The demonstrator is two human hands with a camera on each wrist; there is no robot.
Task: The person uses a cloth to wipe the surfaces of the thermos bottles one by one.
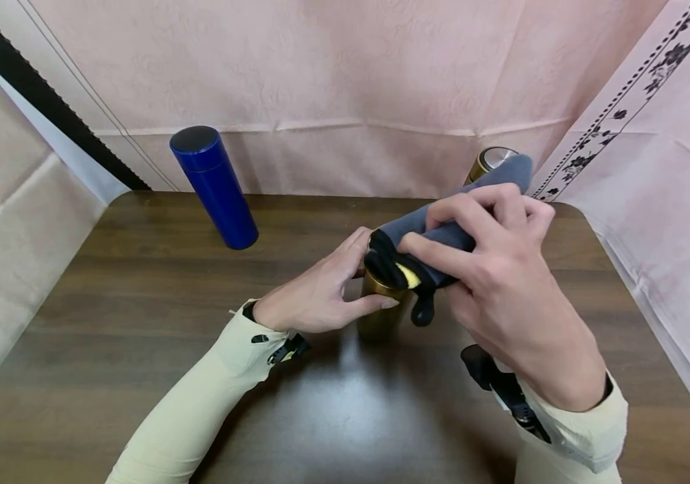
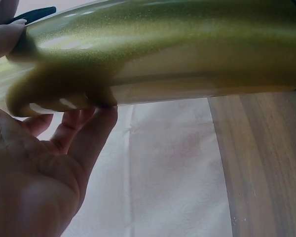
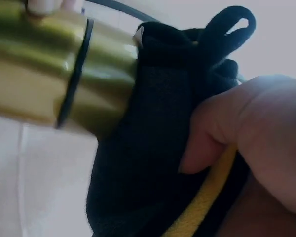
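Observation:
A gold vacuum flask (image 1: pixel 377 328) stands upright on the table in front of me, its upper part largely hidden in the head view. My left hand (image 1: pixel 320 289) grips it near the top, thumb on the near side and fingers behind. The flask's shiny body (image 2: pixel 187 54) fills the upper left wrist view. My right hand (image 1: pixel 496 269) holds a folded grey-blue cloth (image 1: pixel 405 228) with black edging, a yellow stripe and a black loop. In the right wrist view, the cloth (image 3: pixel 138 143) lies against the end of the flask's gold lid (image 3: pixel 106 74), below which runs a black ring.
A blue flask (image 1: pixel 218 191) with a dark top stands at the back left of the wooden table (image 1: pixel 139 376). Another gold flask (image 1: pixel 498 157) shows at the back right, mostly behind the cloth. Pale pink fabric (image 1: pixel 345 74) hangs behind the table and along its sides.

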